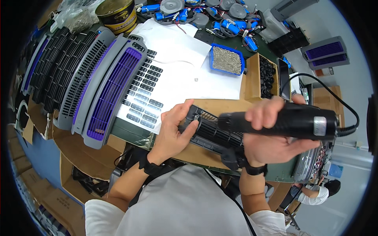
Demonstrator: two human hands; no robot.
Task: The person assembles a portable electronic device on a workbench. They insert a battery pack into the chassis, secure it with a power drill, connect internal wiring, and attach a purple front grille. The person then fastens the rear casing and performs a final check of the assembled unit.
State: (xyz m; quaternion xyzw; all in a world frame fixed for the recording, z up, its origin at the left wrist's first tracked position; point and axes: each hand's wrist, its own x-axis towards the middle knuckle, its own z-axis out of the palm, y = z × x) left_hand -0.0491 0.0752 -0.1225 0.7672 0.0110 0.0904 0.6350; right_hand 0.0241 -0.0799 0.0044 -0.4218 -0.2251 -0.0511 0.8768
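My left hand (pixel 173 131) grips the left end of a long black slatted housing (pixel 214 133), its thumb pressed on top near a small round metal part. The housing lies tilted over brown cardboard at the table's front edge. In my right hand (pixel 271 147) is a black corded electric screwdriver (pixel 301 122), held almost level above the housing's right half. Its narrower end points left, and the cord leaves the right end and loops up. The hand and tool hide the housing's right end. I cannot make out a bit touching the housing.
Grey-and-purple grille covers (pixel 114 94) stand at left beside black slatted parts (pixel 55 70). Black dotted stickers (pixel 147 82) lie on white sheets (pixel 185 80). Beyond are a blue screw tray (pixel 227 59), a cardboard box (pixel 254 80) of black parts, blue-wrapped parts (pixel 230 26) and a tin (pixel 117 17). A person (pixel 317 192) works at right.
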